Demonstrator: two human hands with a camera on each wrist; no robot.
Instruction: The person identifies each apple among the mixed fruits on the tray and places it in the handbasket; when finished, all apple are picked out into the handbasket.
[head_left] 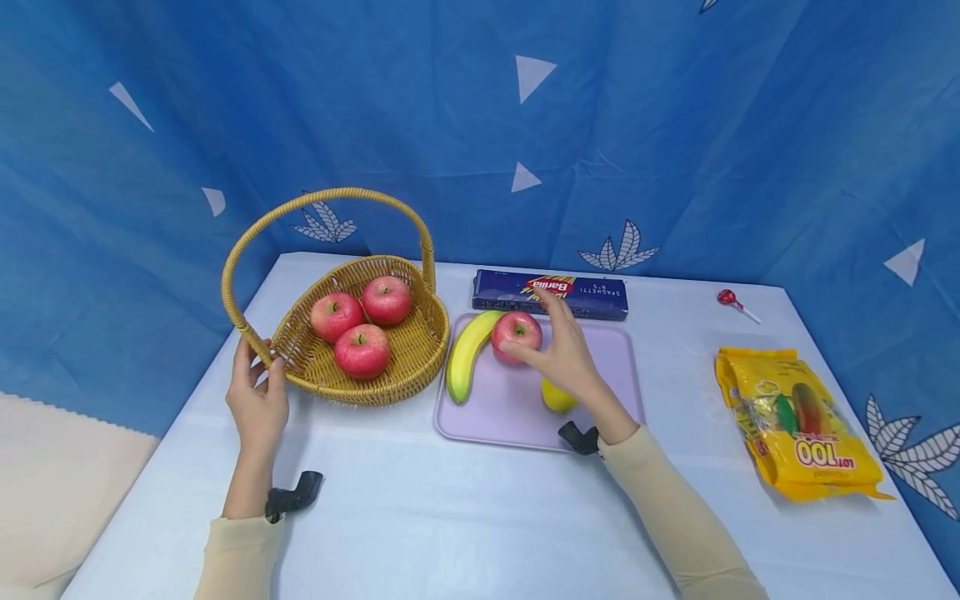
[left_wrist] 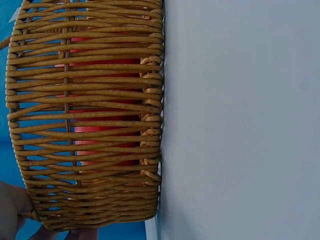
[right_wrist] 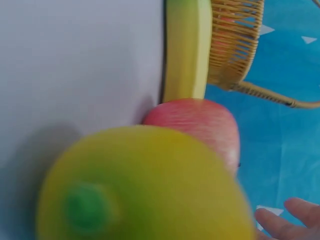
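My left hand (head_left: pixel 257 408) grips the left end of a wicker basket (head_left: pixel 408 387), thumb and fingers at the rim by the handle's foot. Three red apples (head_left: pixel 363 350) lie in the basket; the left wrist view shows red through its woven side (left_wrist: pixel 85 175). Over a light purple tray (head_left: pixel 487 425), my right hand (head_left: pixel 562 354) reaches toward another red apple (head_left: pixel 517 333), thumb and fingers spread. Left of that apple lies a banana (head_left: pixel 467 354). A yellow-green fruit (right_wrist: pixel 150 185) with a green stem sits partly under the right hand.
A blue spaghetti box (head_left: pixel 551 294) lies behind the tray. At the right are a red lollipop (head_left: pixel 727 297) and a yellow candy bag (head_left: pixel 802 425). Blue curtain (head_left: pixel 480 125) hangs behind the white table (head_left: pixel 420 517). The basket's tall handle (head_left: pixel 330 193) arches above it.
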